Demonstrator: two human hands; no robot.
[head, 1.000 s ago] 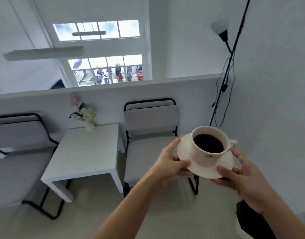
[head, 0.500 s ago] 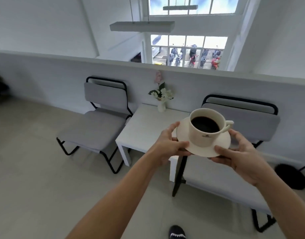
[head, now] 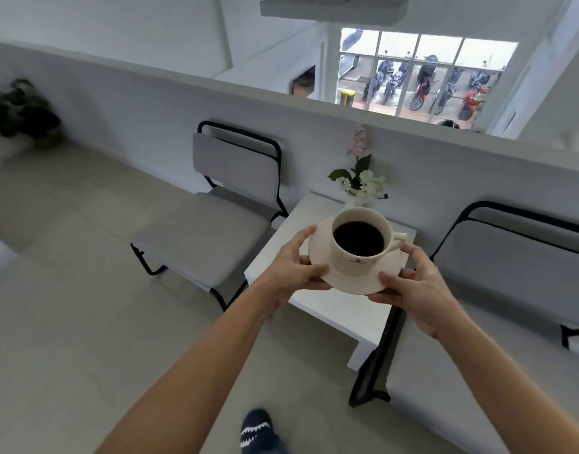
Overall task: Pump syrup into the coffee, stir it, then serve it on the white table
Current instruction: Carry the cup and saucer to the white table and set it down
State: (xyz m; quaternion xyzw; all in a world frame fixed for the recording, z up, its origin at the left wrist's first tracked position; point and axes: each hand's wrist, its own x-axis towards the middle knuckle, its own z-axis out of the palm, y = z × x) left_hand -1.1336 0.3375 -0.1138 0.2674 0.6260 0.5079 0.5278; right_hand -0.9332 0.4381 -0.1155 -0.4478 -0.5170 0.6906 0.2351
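Observation:
A cream cup full of black coffee stands on a cream saucer, its handle turned to the right. My left hand grips the saucer's left rim, and my right hand grips its right rim. I hold cup and saucer in the air over the small white table, which lies below and just beyond my hands. No spoon or syrup pump is in view.
A small vase of flowers stands at the table's far edge by the low white wall. Grey chairs with black frames flank the table, left and right. A potted plant sits far left. My foot shows on the floor.
The view has swung toward the table, which now lies directly under the cup. Both hands keep the same hold on the saucer and have come closer to the table.

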